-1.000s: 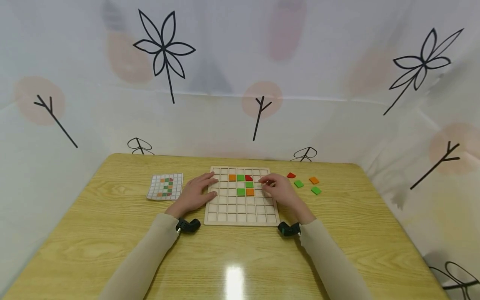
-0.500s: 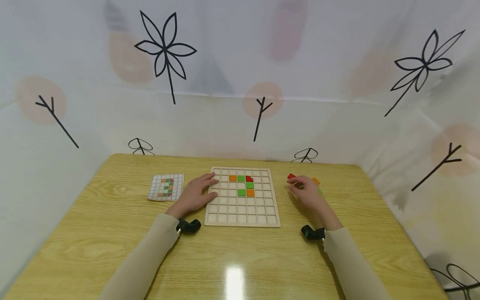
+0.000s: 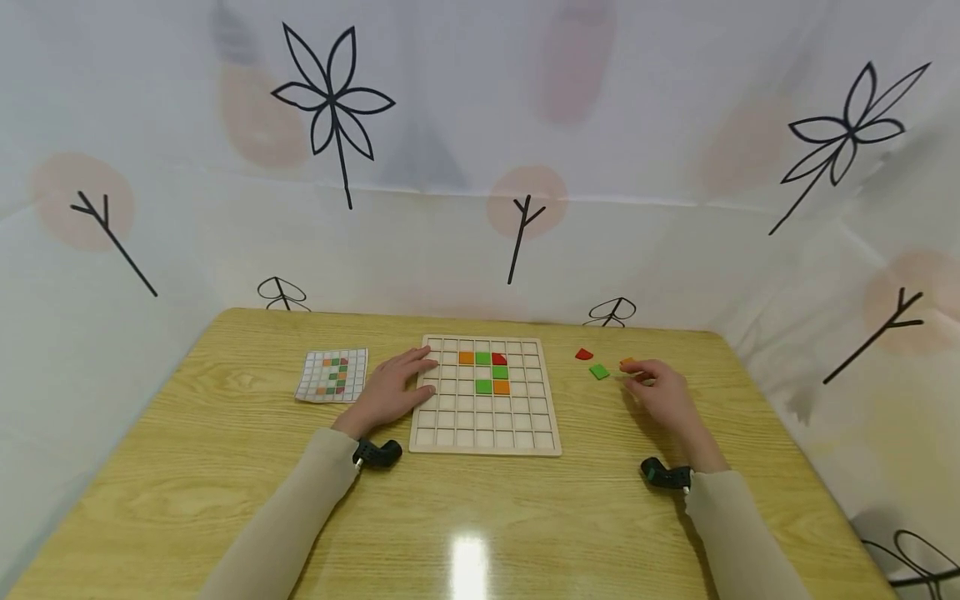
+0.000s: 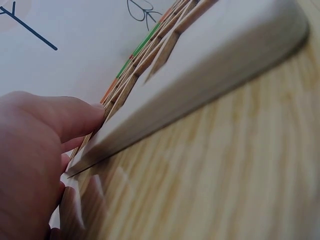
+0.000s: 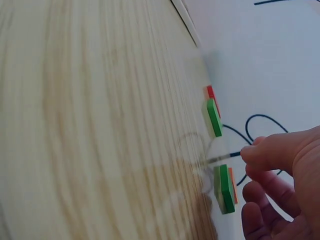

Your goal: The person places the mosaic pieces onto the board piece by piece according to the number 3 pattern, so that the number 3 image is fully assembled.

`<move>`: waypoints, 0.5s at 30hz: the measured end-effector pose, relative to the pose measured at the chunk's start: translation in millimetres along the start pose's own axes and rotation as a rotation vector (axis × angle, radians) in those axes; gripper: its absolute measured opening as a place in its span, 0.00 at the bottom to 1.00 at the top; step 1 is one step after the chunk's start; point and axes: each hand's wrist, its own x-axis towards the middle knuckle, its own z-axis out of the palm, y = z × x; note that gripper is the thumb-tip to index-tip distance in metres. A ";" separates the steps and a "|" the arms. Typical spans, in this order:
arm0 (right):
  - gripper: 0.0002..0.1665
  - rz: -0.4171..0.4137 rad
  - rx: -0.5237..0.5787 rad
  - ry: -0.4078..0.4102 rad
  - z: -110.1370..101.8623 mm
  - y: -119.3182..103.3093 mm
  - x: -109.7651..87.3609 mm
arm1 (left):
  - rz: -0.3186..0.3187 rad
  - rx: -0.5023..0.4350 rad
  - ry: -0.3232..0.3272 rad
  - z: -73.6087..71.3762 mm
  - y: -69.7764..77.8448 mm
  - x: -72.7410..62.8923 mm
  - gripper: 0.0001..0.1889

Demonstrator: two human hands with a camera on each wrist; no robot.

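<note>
A pale wooden grid board point(image 3: 465, 417) lies mid-table, with several orange, green and red tiles set in its cells. My left hand point(image 3: 392, 387) rests on the board's left side, its fingers extended over the rim. To the right of the board, my right hand point(image 3: 663, 398) hovers over loose tiles with relaxed, bent fingers and nothing visible between them. Just beside those fingertips, a green tile point(image 5: 226, 189) stands in front of an orange tile point(image 5: 233, 185) in the right wrist view. From the head, the hand hides that green tile, while the orange one partly shows.
Another loose green tile point(image 3: 599, 372) and a red rounded tile point(image 3: 584, 354) lie between the board and my right hand. A printed grid card point(image 3: 332, 375) with coloured squares sits left of my left hand. Behind the wooden table point(image 3: 480, 517) hangs a patterned white cloth point(image 3: 420, 250).
My right hand has moved rightward from the board's right edge, passing over the loose tiles to the far-right ones. The left hand has stayed on the board.
</note>
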 end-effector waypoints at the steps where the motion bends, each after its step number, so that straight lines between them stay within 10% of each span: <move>1: 0.16 0.010 -0.006 -0.009 -1.9 1.2 -0.2 | -0.002 -0.001 0.000 0.0 0.2 -0.1 0.27; 15: 0.17 0.096 -0.018 -0.080 -7.5 11.7 -2.6 | 0.001 -0.004 0.001 -0.6 1.7 0.0 0.28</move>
